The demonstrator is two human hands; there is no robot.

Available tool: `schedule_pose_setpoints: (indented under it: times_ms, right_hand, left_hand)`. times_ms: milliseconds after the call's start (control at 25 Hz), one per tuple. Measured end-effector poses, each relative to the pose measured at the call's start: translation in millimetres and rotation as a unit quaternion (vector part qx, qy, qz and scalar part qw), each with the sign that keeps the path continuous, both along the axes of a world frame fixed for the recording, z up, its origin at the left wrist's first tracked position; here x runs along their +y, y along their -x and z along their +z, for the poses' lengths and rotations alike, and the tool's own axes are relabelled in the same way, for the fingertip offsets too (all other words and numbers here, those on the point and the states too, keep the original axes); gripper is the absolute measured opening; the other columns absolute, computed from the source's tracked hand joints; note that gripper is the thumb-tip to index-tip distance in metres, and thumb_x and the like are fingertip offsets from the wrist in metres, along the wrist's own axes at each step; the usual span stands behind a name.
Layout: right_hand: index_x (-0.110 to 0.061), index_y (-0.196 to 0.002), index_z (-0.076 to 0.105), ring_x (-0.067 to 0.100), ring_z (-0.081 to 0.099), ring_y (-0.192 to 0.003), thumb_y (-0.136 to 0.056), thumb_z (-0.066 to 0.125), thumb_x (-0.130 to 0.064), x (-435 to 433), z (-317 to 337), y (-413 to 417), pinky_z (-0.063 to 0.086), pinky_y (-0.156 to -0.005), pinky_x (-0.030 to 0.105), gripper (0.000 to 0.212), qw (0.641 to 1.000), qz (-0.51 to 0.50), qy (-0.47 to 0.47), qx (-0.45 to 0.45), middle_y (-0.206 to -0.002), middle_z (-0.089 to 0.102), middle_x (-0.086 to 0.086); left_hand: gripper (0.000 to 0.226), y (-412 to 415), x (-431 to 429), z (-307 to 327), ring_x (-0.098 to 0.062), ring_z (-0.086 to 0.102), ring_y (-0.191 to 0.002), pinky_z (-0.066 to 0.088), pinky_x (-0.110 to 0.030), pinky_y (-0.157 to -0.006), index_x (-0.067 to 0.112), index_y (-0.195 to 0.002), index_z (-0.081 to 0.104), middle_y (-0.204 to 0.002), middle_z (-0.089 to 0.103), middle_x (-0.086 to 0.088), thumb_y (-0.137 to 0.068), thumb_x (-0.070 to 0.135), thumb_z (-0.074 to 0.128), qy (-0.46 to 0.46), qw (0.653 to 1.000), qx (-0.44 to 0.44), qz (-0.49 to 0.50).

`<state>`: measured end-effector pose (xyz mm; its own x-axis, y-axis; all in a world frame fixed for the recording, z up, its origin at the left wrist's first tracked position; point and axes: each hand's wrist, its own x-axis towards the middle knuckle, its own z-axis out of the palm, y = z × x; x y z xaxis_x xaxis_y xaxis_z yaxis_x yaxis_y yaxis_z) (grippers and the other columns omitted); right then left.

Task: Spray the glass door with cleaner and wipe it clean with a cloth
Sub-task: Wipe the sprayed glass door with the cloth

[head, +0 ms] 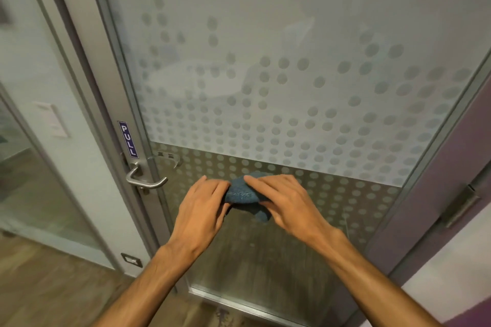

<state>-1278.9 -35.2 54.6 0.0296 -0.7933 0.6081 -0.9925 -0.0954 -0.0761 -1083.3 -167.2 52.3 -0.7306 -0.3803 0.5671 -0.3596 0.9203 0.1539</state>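
Observation:
The glass door (292, 74) fills the middle of the view, frosted above with a dot pattern and clearer in its lower band. A bunched blue cloth (243, 195) is held in front of that lower band, at handle height. My left hand (203, 204) grips the cloth's left side. My right hand (287, 200) lies over its right side with the fingers curled onto it. Whether the cloth touches the glass is unclear. No spray bottle is in sight.
A metal lever handle (144, 179) sits on the door's left frame under a blue PULL label (128, 139). A glass side panel (34, 154) stands at the left, a purple wall (446, 180) with a metal plate at the right. Wooden floor lies below.

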Motion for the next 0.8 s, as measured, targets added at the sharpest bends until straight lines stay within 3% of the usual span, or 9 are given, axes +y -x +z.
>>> schedule_pose_setpoints:
  times_ms: [80, 160, 320, 480, 800]
  right_hand:
    - [-0.014, -0.142, 0.061, 0.022, 0.066, -0.112, -0.093, 0.059, -0.023, -7.6, 1.0, -16.4, 0.053, -0.093, 0.038, 0.050, 0.999, 0.023, -0.007, 0.038, -0.126, 0.070, 0.006]
    - [-0.013, -0.139, 0.064, 0.021, 0.067, -0.111, -0.094, 0.063, -0.019, -19.6, -3.1, -39.7, 0.055, -0.089, 0.036, 0.046, 0.999, 0.040, -0.003, 0.032, -0.126, 0.071, 0.006]
    - [-0.008, -0.132, 0.067, 0.020, 0.068, -0.111, -0.088, 0.080, -0.012, -53.8, -14.5, -102.0, 0.056, -0.087, 0.037, 0.047, 0.997, 0.080, 0.006, -0.010, -0.127, 0.071, 0.004]
    - [-0.006, -0.127, 0.071, 0.022, 0.070, -0.109, -0.085, 0.080, -0.004, -89.9, -25.2, -174.4, 0.056, -0.086, 0.037, 0.043, 0.991, 0.133, 0.030, -0.001, -0.123, 0.073, 0.007]
    - [-0.010, -0.123, 0.075, 0.024, 0.072, -0.103, -0.086, 0.080, -0.008, -161.2, -43.9, -346.9, 0.057, -0.084, 0.040, 0.037, 0.966, 0.243, 0.006, -0.091, -0.119, 0.075, 0.003]
  left_hand:
    - [0.037, -23.4, -6.9, -1.2, -0.024, 0.069, -0.091, 0.058, -0.039, -0.080, 0.014, -0.121, 0.066, -0.109, 0.071, -0.001, -0.087, 0.024, 0.076, 0.020, 1.000, 0.005, 0.011]
    - [0.041, -54.5, -16.3, -6.9, -0.022, 0.071, -0.089, 0.059, -0.036, -0.072, 0.015, -0.125, 0.068, -0.111, 0.073, -0.001, -0.086, 0.026, 0.077, 0.039, 0.999, 0.012, 0.027]
    - [0.038, -129.3, -38.1, -23.7, -0.019, 0.071, -0.091, 0.057, -0.033, -0.072, 0.017, -0.125, 0.069, -0.112, 0.074, 0.003, -0.090, 0.032, 0.061, 0.050, 0.995, 0.040, 0.072]
    - [0.037, -210.8, -56.0, -39.2, -0.018, 0.068, -0.094, 0.046, -0.028, -0.080, 0.017, -0.121, 0.071, -0.113, 0.074, 0.004, -0.088, 0.028, 0.063, 0.074, 0.989, 0.058, 0.117]
    - [0.034, -387.6, -62.3, -66.3, -0.015, 0.061, -0.096, 0.044, -0.028, -0.081, 0.016, -0.115, 0.074, -0.109, 0.076, 0.004, -0.083, 0.026, 0.065, 0.066, 0.955, 0.100, 0.273]
